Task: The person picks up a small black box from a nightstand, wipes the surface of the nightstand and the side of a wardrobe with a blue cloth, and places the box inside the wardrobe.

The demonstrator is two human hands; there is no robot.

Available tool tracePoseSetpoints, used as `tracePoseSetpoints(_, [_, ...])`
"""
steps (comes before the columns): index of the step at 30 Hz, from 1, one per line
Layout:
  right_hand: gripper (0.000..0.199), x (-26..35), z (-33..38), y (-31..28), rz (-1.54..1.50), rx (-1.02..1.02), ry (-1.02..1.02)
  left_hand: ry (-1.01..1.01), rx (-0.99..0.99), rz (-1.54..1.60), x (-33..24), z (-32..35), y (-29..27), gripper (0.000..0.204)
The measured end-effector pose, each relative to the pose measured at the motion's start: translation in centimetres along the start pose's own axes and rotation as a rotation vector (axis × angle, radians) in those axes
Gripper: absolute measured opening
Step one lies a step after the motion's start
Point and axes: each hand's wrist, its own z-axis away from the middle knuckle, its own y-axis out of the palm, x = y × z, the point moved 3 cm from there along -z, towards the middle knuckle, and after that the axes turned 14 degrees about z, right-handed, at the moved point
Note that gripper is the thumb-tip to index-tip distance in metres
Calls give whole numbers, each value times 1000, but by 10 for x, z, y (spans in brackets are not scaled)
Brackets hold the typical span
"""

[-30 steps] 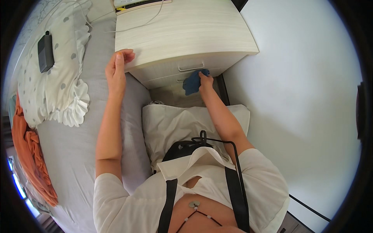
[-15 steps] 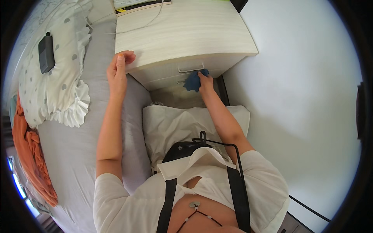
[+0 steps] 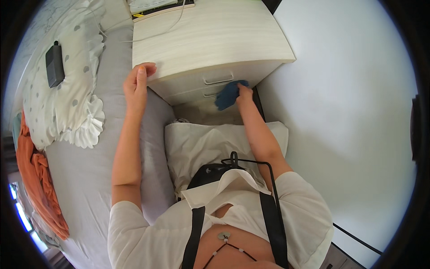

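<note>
In front of me stands a pale wood-grain nightstand (image 3: 210,40) with drawers. My right hand (image 3: 244,93) grips a blue cloth (image 3: 228,95) by its upper right end. The cloth hangs bunched against the drawer fronts, beside the upper drawer handle (image 3: 218,80) and partly over the lower handle (image 3: 209,94). My left hand (image 3: 139,80) is at the nightstand's near left corner, its fingers loosely bent and the thumb apart from them. Nothing shows in the left hand; whether it presses on the corner, I cannot tell.
A grey-sheeted bed (image 3: 89,179) lies left, with a ruffled dotted pillow (image 3: 76,103), a dark handheld device (image 3: 55,66) and orange fabric (image 3: 38,179). A white panel (image 3: 345,103) rises on the right. A cable (image 3: 172,29) crosses the nightstand top.
My right hand has moved a little to the right with the blue cloth, which now looks more spread out. The left hand has stayed at the corner.
</note>
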Motion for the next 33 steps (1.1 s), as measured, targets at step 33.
tracePoseSetpoints(33, [34, -123, 64, 91, -603, 636, 579, -167, 572, -550, 15, 25, 16, 15])
